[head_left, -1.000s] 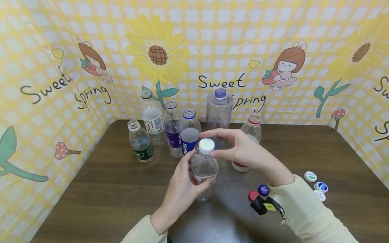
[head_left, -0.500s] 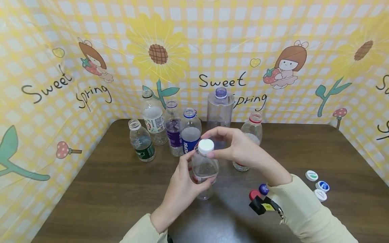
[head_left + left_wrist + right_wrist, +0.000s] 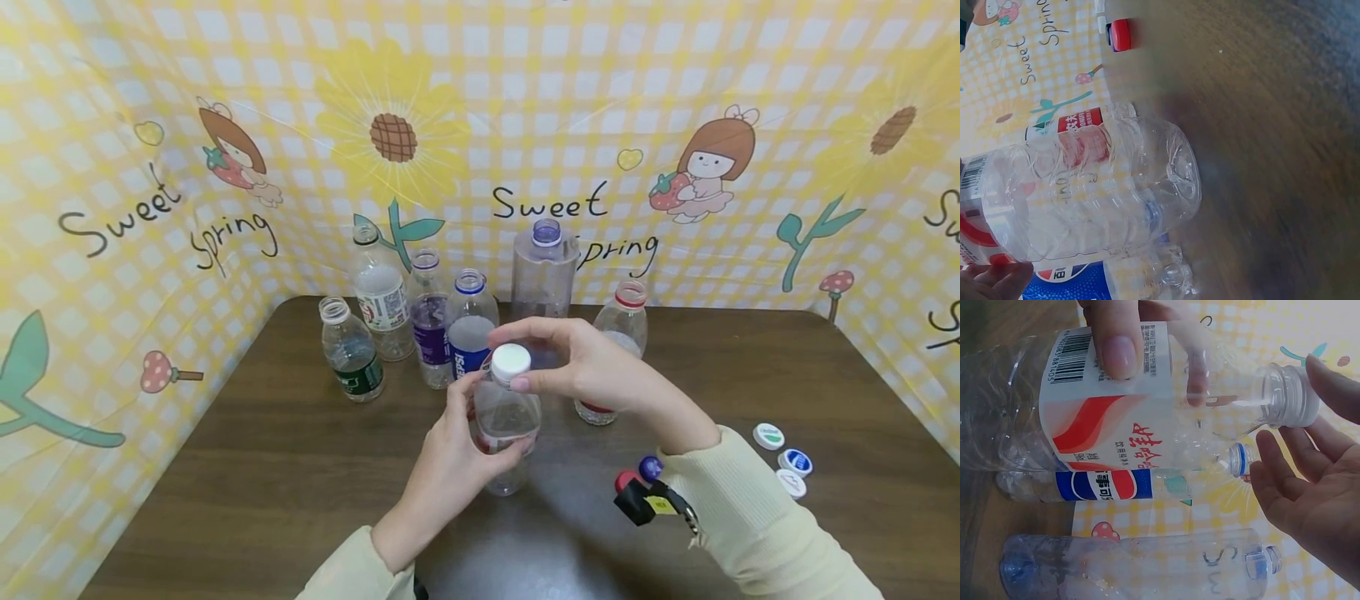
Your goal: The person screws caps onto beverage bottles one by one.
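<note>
And there was the right hand [image 3: 592, 367], thumb and fingertips pinching the white cap [image 3: 512, 362] at the bottle's mouth! Below it the left hand [image 3: 450, 442] was curled round the upper body, its thumb flat on the label [image 3: 1094, 425]. Between them was the clear bottle [image 3: 506, 408], upright over the near middle of the table [image 3: 300, 483]; whether its base touched the wood, I couldn't tell.

How would it handle? Light, surely: no liquid showed inside. Thin, flexible plastic by the look of it, likely to dent under a hard squeeze and a touch slippery on its smooth shoulder, though hardly fragile. The ribbed lower body promised more stiffness, the labelled band a good hold for a light grip, and the cap, small and firm, its rim for fingertips.

And what a look it had! See-through walls, rings moulded low down, a white label with a red wave, red characters and a barcode, all topped by that plain white lid. Whether it sat fully tight, no view settled.

Just beyond stood the Pepsi bottle [image 3: 471, 333], capless, and farther back the tall purple-tinted bottle [image 3: 542, 279]. Off to the right lay a red cap [image 3: 627, 481] beside a blue cap [image 3: 650, 468].
</note>
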Demonstrator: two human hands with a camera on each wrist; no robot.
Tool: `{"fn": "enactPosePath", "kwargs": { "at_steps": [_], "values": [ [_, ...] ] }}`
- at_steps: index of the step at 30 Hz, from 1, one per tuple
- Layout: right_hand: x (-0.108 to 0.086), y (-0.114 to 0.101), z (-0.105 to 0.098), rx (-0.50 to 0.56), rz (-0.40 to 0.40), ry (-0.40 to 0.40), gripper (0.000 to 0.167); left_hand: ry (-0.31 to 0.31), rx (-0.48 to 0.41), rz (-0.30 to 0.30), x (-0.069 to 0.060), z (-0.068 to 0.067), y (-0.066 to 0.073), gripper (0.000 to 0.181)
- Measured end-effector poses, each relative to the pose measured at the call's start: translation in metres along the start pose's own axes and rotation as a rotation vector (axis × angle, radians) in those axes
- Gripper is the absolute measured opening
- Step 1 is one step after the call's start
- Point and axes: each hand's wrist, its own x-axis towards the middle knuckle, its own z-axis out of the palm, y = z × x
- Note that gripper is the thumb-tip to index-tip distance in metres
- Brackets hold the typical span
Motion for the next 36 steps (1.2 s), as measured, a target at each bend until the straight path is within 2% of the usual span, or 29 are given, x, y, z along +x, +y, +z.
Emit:
{"fn": "enactPosePath", "kwargs": {
  "at_steps": [6,17,23,31,36],
  "values": [
    [0.001,-0.001,0.002,-0.034,-0.013,0.004,0.038,0.007,-0.004,0.013,0.002,-0.001,0.001,0.086],
    [0.0,0.003,0.004,-0.021,0.026,0.04,0.039,0.002,-0.006,0.011,0.003,-0.002,0.002,0.088],
    [0.0,0.005,0.009,-0.008,0.008,0.112,0.034,0.016,-0.007,0.011,0.003,-0.001,0.003,0.085],
    [-0.002,0.001,0.019,-0.091,0.003,0.233,0.03,0.04,0.021,0.005,0.003,0.001,0.003,0.081],
    [-0.004,0.001,0.021,-0.098,0.022,0.247,0.03,0.04,0.024,0.004,0.003,0.001,0.003,0.081]
  ]
}}
